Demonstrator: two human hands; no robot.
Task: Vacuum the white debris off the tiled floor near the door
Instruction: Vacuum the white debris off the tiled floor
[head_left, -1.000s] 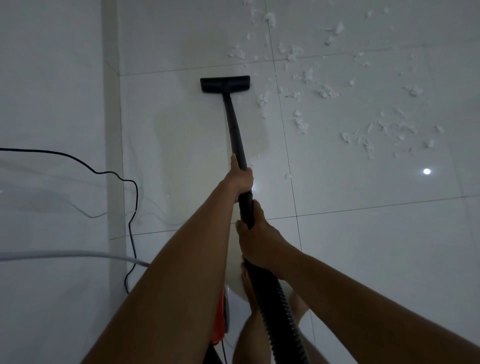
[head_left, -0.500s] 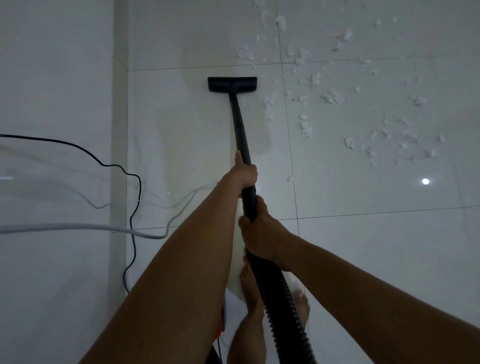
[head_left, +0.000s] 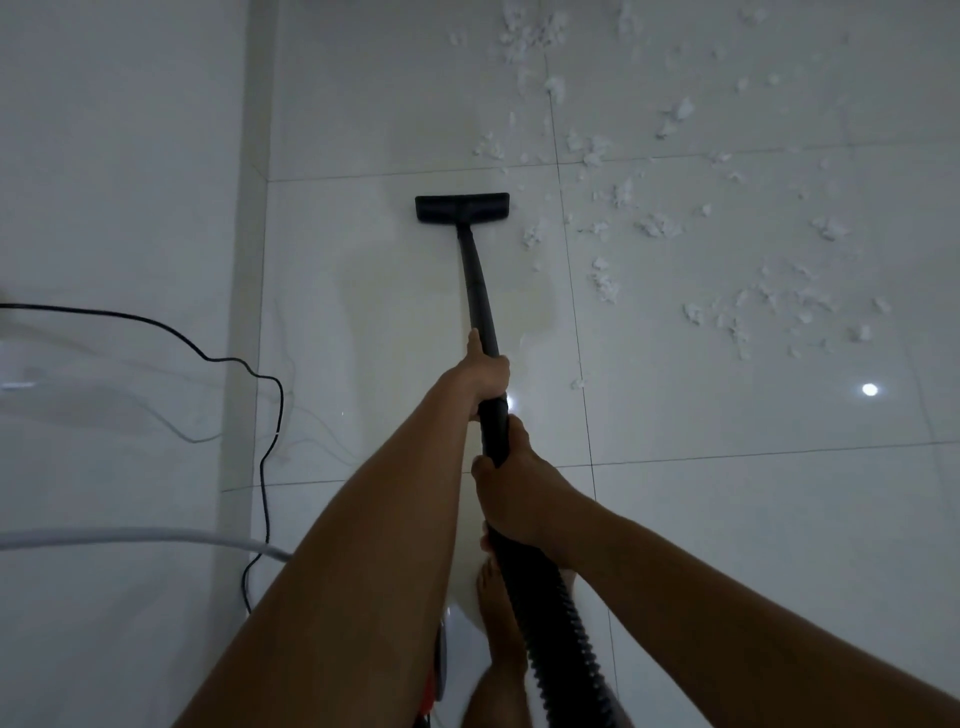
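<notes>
The floor (head_left: 727, 519) is glossy, smooth white tile, bright enough to mirror a lamp. The nozzle (head_left: 462, 208) and wand (head_left: 478, 291) look like matt black plastic; the hose (head_left: 561, 639) is ribbed. The debris (head_left: 605, 286) is fluffy, like torn paper or stuffing.

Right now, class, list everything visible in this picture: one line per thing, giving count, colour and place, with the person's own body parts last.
floor head: one, black, flat on the tile, left of the debris
wand: one, black, from floor head up to the hands
ribbed hose: one, black, runs below the right hand
white debris: many scraps, white, scattered upper right
tiled floor: one, glossy white, dark grout lines
thin cable: one, black, winding at left
thick cable: one, white, lower left
left hand: one, gripping the wand, further forward
right hand: one, gripping where wand meets hose
bare foot: one, beneath the hose
</notes>
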